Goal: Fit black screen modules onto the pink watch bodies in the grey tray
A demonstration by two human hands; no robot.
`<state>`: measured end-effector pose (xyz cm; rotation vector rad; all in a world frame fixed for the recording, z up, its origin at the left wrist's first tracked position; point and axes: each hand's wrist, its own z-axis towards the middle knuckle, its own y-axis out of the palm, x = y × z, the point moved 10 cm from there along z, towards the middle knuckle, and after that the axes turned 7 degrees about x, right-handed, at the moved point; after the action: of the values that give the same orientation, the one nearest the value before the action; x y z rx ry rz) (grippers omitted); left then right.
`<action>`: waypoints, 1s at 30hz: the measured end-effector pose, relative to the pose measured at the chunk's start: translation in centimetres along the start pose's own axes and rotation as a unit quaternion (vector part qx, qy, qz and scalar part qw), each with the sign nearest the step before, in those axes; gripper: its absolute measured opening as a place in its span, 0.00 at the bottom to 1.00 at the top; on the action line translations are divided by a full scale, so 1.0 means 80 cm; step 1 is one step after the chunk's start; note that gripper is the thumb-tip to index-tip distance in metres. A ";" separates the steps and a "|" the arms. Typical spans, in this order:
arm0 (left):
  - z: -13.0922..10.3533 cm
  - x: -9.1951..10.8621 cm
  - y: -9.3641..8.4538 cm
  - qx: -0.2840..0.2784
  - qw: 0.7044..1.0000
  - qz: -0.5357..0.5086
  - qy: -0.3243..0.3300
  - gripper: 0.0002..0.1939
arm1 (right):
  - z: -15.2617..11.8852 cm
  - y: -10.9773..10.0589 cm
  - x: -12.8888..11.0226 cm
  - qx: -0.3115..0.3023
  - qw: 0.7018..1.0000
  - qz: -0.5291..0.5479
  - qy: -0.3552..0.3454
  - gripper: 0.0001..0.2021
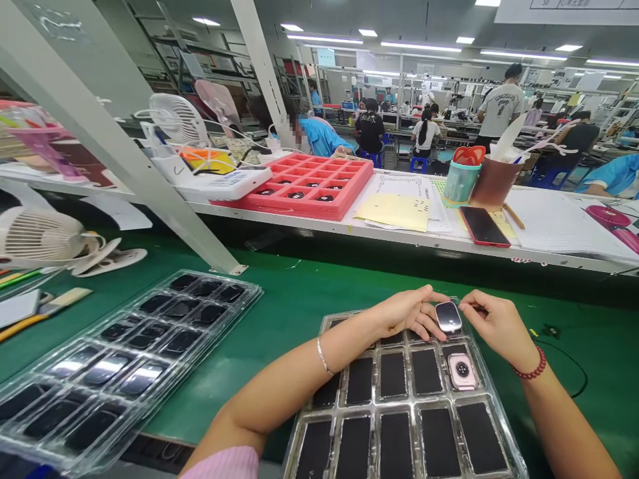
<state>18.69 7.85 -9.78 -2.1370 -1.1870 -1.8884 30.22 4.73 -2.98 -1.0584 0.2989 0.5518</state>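
A smartwatch body (pixel 448 317), its dark screen facing up and its rim pale pink, is between my two hands over the far right corner of a clear plastic tray (pixel 374 412). My left hand (pixel 412 314) grips its left side, fingers partly stretched beneath and beside it. At the right edge, my right hand (pixel 496 326) is closed in a pinch; what its fingertips hold is too small to make out. Just below, a pink smartwatch body (pixel 462 370) lies back up in a tray pocket, showing its round black sensor. The other visible pockets show black bottoms.
Left on the green bench (pixel 279 306) lie stacked clear trays (pixel 164 346) with dark-screened pieces. Beyond them stands a white fan (pixel 40 233). A raised shelf holds a red foam tray (pixel 304 186), papers, a phone (pixel 484 226) and cups. A slanted post (pixel 164 166) rises at left. Co-workers sit beyond.
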 end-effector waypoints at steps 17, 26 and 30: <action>-0.015 0.041 0.019 0.026 0.957 0.212 0.195 0.31 | 0.006 -0.008 -0.002 0.006 0.999 0.031 0.015 0.10; -0.047 0.051 0.002 0.083 0.794 0.553 0.240 0.25 | -0.037 -0.043 0.011 0.008 1.000 -0.018 0.023 0.08; -0.048 0.031 -0.006 0.069 0.741 0.628 0.230 0.21 | -0.089 -0.012 -0.012 -0.169 0.985 0.026 -0.006 0.06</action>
<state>15.10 7.49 -6.87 -1.4530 0.2693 -1.3510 30.17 -2.17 -5.08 -1.3776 0.2269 0.6708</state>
